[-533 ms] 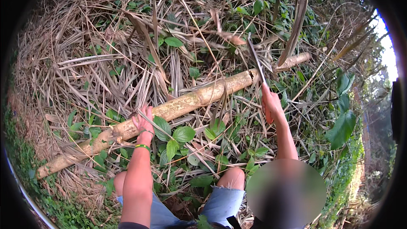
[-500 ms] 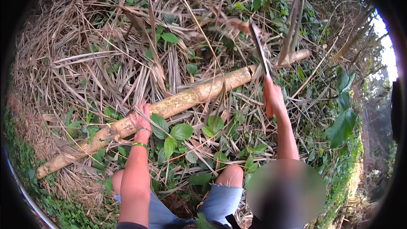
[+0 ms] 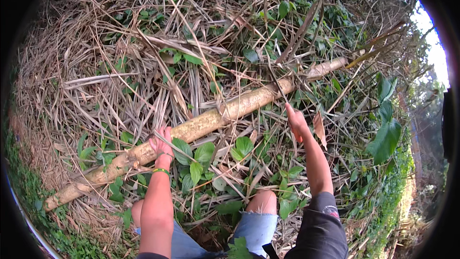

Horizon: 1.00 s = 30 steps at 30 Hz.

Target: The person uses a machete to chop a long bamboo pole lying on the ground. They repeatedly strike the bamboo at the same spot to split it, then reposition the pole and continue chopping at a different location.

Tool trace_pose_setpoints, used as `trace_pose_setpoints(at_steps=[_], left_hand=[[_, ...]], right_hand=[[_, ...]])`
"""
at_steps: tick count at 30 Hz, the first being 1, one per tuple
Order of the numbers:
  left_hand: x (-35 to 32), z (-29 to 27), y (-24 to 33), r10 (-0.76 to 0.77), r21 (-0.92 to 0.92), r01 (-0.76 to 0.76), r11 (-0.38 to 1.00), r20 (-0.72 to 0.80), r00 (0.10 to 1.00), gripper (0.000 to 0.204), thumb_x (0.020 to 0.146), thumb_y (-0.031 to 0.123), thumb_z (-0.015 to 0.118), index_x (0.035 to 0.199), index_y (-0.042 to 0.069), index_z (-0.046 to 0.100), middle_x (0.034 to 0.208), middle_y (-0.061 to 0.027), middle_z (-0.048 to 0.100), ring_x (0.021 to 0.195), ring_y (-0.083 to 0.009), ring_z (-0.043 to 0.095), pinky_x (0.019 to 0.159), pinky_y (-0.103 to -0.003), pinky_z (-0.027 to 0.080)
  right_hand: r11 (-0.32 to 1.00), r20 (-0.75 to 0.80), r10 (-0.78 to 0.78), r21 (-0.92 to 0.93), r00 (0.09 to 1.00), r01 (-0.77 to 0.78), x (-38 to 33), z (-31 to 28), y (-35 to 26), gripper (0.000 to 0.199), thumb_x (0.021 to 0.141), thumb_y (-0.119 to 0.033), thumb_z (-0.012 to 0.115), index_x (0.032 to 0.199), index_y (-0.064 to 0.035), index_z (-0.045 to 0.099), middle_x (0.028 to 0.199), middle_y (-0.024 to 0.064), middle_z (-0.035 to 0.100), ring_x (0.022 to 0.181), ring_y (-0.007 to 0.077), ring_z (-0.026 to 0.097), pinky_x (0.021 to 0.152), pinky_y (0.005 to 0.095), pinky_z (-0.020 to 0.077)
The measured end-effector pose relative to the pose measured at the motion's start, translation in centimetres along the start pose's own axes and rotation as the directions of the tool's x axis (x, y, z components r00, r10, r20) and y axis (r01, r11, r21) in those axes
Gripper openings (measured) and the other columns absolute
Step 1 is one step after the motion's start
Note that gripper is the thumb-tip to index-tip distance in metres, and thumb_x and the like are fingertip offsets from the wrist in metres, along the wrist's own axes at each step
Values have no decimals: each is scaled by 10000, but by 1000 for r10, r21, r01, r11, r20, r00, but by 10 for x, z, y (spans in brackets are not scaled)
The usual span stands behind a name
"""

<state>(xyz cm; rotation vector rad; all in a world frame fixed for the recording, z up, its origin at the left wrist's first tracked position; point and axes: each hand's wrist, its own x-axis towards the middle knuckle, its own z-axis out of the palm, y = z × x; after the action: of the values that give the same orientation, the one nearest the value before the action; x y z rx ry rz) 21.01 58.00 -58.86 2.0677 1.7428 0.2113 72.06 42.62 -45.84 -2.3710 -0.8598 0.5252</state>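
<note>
A long pale bamboo pole (image 3: 211, 120) lies slantwise across dry grass and leaves, from lower left to upper right. My left hand (image 3: 162, 146), with a green band at the wrist, presses on the pole's lower part, fingers over it. My right hand (image 3: 296, 122) grips the handle of a long dark knife (image 3: 277, 86). Its blade points up and away, and its tip meets the pole's upper part among dry stalks.
Dry bamboo leaves and stalks (image 3: 120, 67) cover the ground. Green broad-leaved plants (image 3: 206, 156) grow just in front of my knees (image 3: 261, 201). Large leaves (image 3: 385, 139) and a slope with greenery lie to the right.
The knife, raised above the pole before, has come down onto it with my right hand. My left hand stays on the pole.
</note>
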Motion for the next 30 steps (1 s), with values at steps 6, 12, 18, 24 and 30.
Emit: trace_pose_setpoints(at_steps=[6, 12, 18, 24, 30], left_hand=[[-1, 1, -14, 50, 85, -45, 995, -57, 997, 767, 789, 6, 594, 1461, 260, 323, 1549, -65, 260, 1442, -303, 239, 1132, -597, 89], [-15, -19, -18, 43, 123, -39, 992, -33, 999, 796, 770, -22, 600, 1462, 248, 312, 1558, -88, 249, 1444, -316, 229, 1135, -594, 86], [-1, 10, -33, 76, 86, -65, 994, -139, 987, 705, 806, 78, 636, 1430, 238, 351, 1540, -67, 263, 1428, -315, 253, 1136, -610, 79], [-4, 9, -25, 92, 35, -86, 996, -191, 977, 592, 848, 115, 601, 1395, 227, 406, 1550, -42, 270, 1429, -311, 254, 1117, -643, 92], [-9, -6, -19, 46, 109, -41, 993, -41, 998, 809, 758, 88, 663, 1462, 274, 312, 1560, -70, 244, 1450, -312, 210, 1134, -597, 58]], right_hand=[[968, -150, -176, -207, 973, 143, -49, -33, -81, 731, 865, -708, 475, 582, -41, 571, 572, 68, 560, 513, 166, 514, 496, 340, 381], [635, -325, -629, 310, 706, 708, -107, -80, -233, 509, 989, -503, 419, 673, -106, 451, 495, -19, 397, 426, 113, 382, 413, 290, 297], [906, -154, -387, -248, 909, 344, -42, -20, -64, 657, 924, -648, 363, 966, -34, 594, 917, 203, 561, 894, 301, 520, 780, 402, 383], [884, 6, 67, -463, 998, -57, -27, -35, -78, 938, 836, -776, 426, 945, 120, 680, 914, 280, 683, 898, 372, 690, 815, 428, 523], [829, -140, -552, 14, 822, 559, -102, -86, -216, 698, 933, -658, 428, 565, -67, 480, 479, 12, 438, 475, 132, 457, 480, 322, 367]])
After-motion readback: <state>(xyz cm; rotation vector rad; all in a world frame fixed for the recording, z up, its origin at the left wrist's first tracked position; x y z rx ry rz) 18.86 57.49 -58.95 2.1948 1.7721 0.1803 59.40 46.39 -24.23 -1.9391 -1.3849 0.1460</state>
